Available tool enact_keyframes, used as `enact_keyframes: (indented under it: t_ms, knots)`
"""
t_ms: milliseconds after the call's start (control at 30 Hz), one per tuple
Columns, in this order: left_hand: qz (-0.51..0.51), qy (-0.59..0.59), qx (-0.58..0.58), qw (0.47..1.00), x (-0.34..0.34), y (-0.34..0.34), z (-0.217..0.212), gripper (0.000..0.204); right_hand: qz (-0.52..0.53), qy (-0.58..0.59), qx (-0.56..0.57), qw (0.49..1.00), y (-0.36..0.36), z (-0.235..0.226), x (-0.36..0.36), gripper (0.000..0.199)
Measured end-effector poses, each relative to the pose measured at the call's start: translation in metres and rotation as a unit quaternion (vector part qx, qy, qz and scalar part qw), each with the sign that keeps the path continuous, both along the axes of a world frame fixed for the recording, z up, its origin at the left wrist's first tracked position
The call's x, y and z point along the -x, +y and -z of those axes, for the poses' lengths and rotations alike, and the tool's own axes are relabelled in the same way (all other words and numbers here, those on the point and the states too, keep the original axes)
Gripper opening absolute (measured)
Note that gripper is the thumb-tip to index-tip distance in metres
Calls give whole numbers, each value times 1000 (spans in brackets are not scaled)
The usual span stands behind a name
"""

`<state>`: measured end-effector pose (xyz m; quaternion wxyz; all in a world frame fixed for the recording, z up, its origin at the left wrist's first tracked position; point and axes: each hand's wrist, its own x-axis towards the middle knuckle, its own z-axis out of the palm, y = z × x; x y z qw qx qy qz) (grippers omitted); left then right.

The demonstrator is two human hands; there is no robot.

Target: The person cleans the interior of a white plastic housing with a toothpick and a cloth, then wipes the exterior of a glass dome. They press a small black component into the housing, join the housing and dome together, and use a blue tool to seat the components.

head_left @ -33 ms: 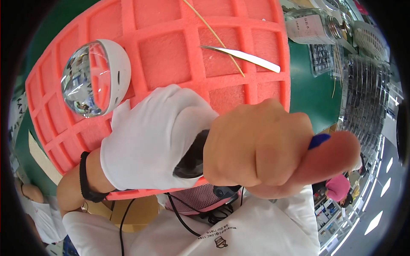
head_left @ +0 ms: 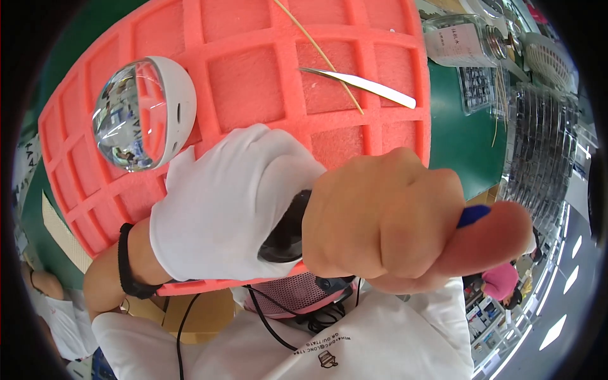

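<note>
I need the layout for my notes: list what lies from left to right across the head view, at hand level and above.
Domed lens in its white housing → white-gloved left hand → bare right hand → blue tool tip → stack of clear trays.

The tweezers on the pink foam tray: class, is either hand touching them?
No: the tweezers lie alone on the pink foam tray, well apart from the gloved left hand and bare right hand.
</note>
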<state>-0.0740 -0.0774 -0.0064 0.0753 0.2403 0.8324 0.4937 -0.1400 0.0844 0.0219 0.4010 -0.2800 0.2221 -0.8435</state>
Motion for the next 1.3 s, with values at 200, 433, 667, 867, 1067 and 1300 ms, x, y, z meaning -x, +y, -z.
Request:
enact_keyframes:
  t_ms: [200,433,667,867,1067,1300]
  knots:
    - [4,-102,41,994,-10,-18,3,49,0,73,85,994,-19,23,-19,70]
    - [-21,-99,65,993,-7,-7,-1,44,65,-86,35,994,4,26,-15,64]
    - [-4,-45,-1,999,-7,-12,6,55,40,50,26,998,5,19,-19,62]
    - [4,-34,-1,999,-5,-13,6,57,-79,131,154,976,-13,22,-5,64]
    - [0,-32,22,999,-5,-12,5,57,93,-19,52,994,7,28,-31,63]
    - [-5,-55,7,998,-6,-12,5,58,237,-85,147,956,-3,45,-50,61]
